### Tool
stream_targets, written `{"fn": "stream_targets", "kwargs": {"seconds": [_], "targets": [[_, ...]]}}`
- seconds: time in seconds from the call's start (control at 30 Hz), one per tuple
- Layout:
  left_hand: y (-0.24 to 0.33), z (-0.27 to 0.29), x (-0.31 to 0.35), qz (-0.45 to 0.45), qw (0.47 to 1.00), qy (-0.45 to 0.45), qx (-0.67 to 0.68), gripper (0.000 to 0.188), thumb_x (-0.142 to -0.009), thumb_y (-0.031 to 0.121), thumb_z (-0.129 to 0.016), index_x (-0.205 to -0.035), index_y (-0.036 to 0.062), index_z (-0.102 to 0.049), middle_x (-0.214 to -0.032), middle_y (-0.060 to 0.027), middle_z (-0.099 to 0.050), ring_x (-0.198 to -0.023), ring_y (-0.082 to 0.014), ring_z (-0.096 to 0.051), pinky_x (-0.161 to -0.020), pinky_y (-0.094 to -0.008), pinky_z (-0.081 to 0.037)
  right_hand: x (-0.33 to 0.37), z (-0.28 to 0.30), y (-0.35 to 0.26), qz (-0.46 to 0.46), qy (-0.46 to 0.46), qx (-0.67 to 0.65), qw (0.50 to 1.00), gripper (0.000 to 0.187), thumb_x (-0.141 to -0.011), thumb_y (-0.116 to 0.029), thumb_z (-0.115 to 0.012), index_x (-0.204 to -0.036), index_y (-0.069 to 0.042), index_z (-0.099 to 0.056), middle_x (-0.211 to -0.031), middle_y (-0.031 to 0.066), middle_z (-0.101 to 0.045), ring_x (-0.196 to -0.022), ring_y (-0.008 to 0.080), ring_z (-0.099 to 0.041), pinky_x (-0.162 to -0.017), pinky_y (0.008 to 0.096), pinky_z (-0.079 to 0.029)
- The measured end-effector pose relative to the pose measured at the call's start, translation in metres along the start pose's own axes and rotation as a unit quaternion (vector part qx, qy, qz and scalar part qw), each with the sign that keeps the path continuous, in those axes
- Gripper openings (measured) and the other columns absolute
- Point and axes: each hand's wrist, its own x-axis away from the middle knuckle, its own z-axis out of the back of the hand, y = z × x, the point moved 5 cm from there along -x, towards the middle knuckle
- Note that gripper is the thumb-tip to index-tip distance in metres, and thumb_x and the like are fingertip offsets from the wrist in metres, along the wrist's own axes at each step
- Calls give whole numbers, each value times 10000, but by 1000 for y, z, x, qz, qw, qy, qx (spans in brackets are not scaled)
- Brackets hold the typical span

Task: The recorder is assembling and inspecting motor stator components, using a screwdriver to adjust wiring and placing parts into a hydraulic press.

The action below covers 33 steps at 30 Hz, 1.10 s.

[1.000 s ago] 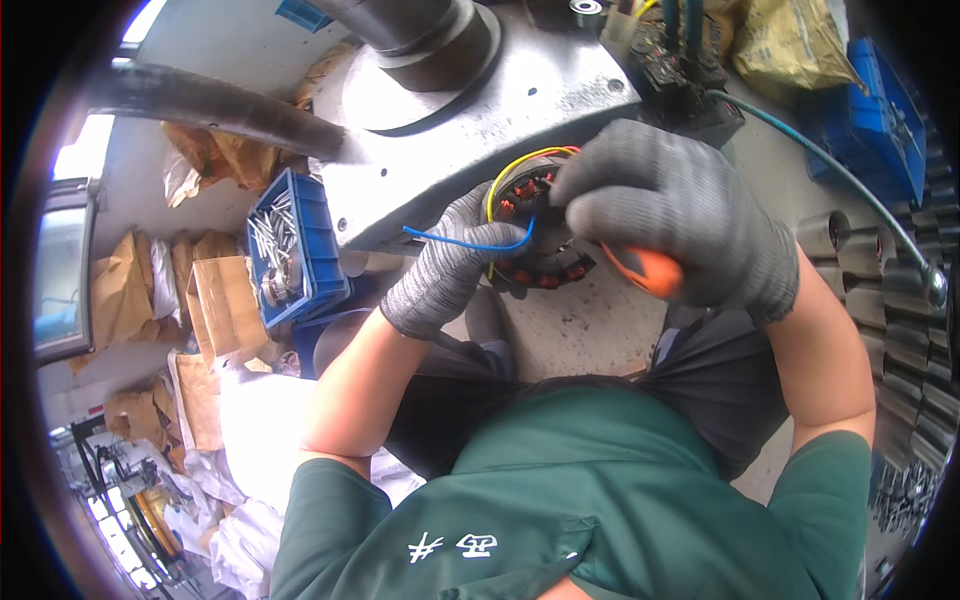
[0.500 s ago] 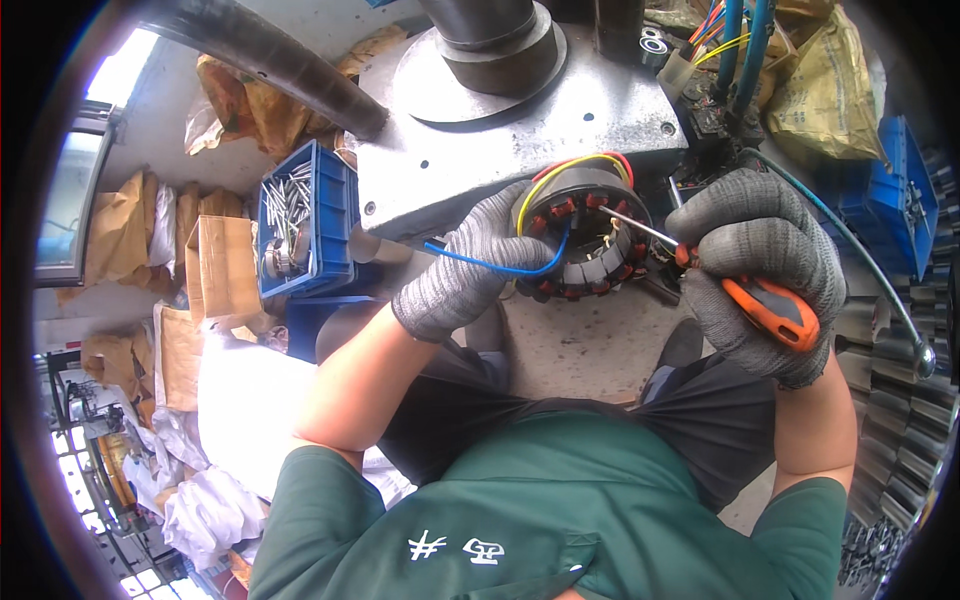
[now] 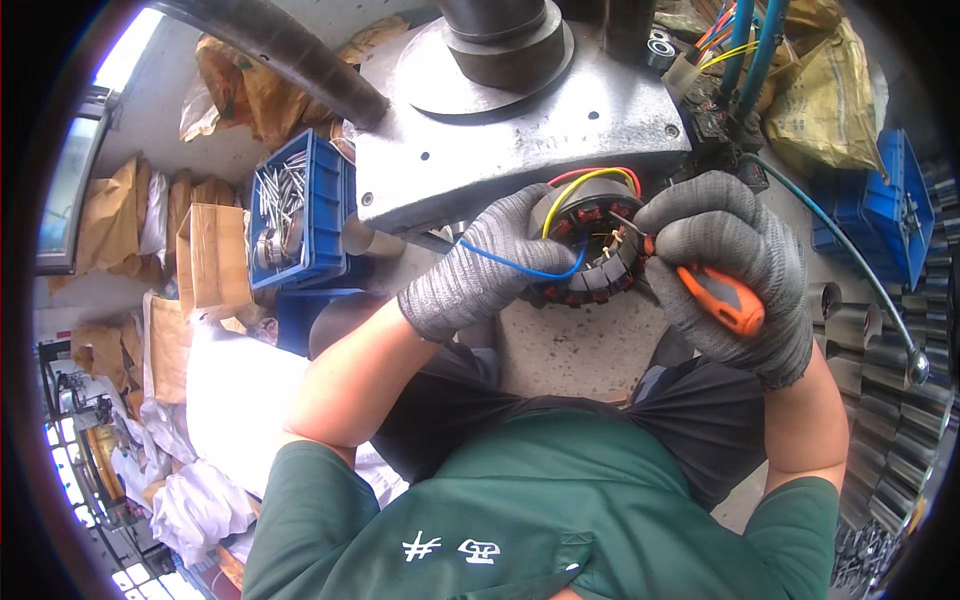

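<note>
- The worker's left hand (image 3: 490, 260), in a grey knit glove, grips the left side of a wound metal ring (image 3: 600, 282), thumb on the near side; I can't see where the other fingertips end.
- The ring is held over the floor, just off the near edge of a thick metal plate (image 3: 520, 150), toward that plate's right corner, its opening tilted up to the worker.
- The right hand (image 3: 728, 265), gloved alike, is curled around a hand tool (image 3: 725, 300) with an orange and black handle.
- The tool's thin shaft points left over the ring's right side; whether its tip touches anything there, I can't tell.
- 3 wires show at the ring: a blue wire (image 3: 520, 268) lying across the left hand, a yellow wire (image 3: 552, 205) and a red wire (image 3: 612, 170) arching by the far rim.
- A thick round column (image 3: 500, 55) rises from the plate near its far edge.
- Beyond the plate's left edge sits a blue crate (image 3: 333, 220) with metal rods (image 3: 285, 190) inside, a cardboard box (image 3: 217, 265) beside it.
- Past the plate's right corner, a teal hose (image 3: 825, 205) curves toward stacked metal cylinders (image 3: 880, 400).
</note>
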Motion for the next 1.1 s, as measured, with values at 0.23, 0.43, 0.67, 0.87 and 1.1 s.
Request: {"fn": "stream_targets", "kwargs": {"seconds": [0.23,0.43,0.67,0.87,1.1], "targets": [[11,-9,3,73,996,-7,-40,659,-783,169,-784,-1366,-28,-548,-1109,-93,-670,-973,-162,-693,-804,-303,-606,-3,-26,5,60,-54,130,988,287,-661,-9,-734,-933,-55,-655,-966,99,-672,-809,327,-636,-685,430,-551],[-7,6,-12,26,999,-32,16,688,-794,197,-739,-1413,-29,-542,-1184,-120,-703,-1010,-160,-697,-841,-279,-593,-3,10,-3,-7,24,-77,997,225,-763,75,-701,-931,-66,-651,-978,121,-686,-855,234,-674,-732,344,-560],[10,14,-1,-15,996,-6,91,597,-798,235,-670,-1323,-36,-585,-915,-57,-688,-785,-126,-647,-753,-261,-532,7,42,34,-81,183,-207,958,191,-861,12,-722,-1046,-6,-677,-1105,148,-696,-971,191,-671,-836,295,-547],[23,13,2,-55,994,52,78,596,-768,191,-646,-1315,-39,-590,-919,-46,-656,-745,-121,-607,-732,-255,-516,-4,24,5,15,161,-97,982,232,-793,69,-751,-977,-32,-650,-1032,144,-693,-905,200,-685,-784,311,-563],[11,19,5,-22,995,0,96,620,-807,219,-681,-1361,-30,-560,-980,-55,-672,-818,-115,-634,-735,-268,-536,-10,-12,-8,112,22,9,993,374,-649,-9,-840,-983,-76,-684,-1029,135,-711,-846,308,-679,-739,392,-556]]}}
